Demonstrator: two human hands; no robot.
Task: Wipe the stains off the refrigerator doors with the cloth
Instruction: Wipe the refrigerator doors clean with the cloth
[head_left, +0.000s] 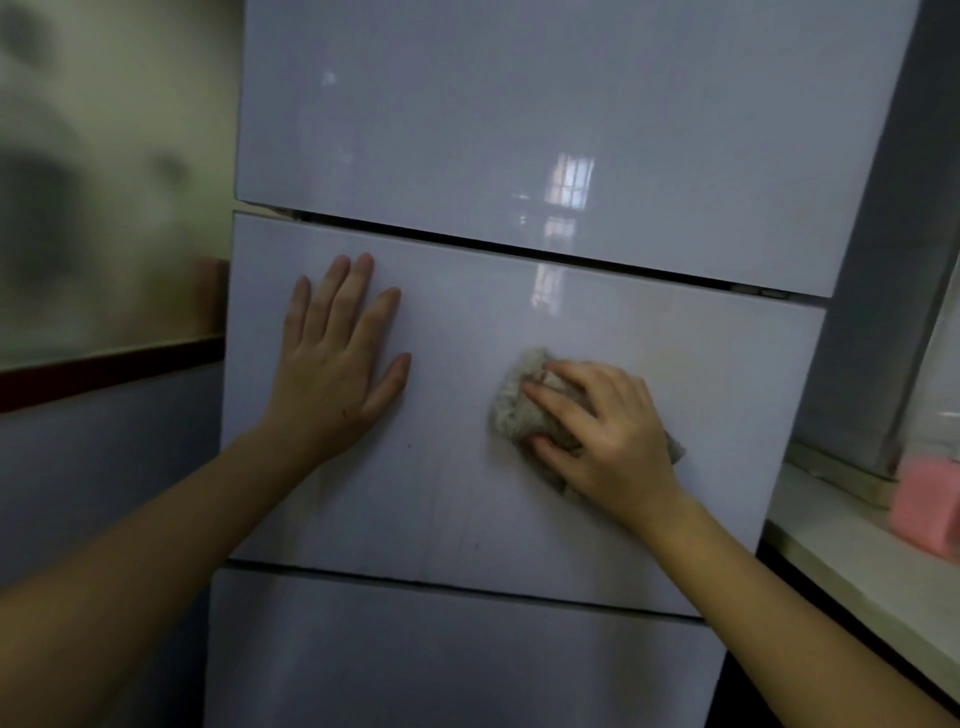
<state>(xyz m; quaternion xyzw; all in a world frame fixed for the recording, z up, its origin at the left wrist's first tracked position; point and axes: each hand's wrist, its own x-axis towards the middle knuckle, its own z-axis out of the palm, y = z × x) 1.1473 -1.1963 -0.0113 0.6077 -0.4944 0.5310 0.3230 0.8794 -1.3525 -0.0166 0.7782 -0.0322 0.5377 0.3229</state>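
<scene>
1. Fingers (358, 291) of your left hand (337, 358) lie straight and spread, flat on the left part of the middle refrigerator door (457, 493), holding nothing. The forearm rises from the lower left, and the palm is braced on the panel.
2. The cloth (511, 410) is bunched against the same door, right of centre, mostly under your right hand (608, 431). It looks soft, light and limp, so it will likely fold or creep out from under loose fingers. Take it as a wad, with the bulk under the palm.
3. Your right fingers (558, 397) curl over that wad and grip it, pointing up and left. The forearm comes in from the lower right.
4. A faint yellowish mark (670, 358) shows just up and right of that hand. The glossy panel is probably slick, so press firmly.
5. Far right, the worktop (841, 545) carries a pink block (927, 512), well apart from the cloth.
</scene>
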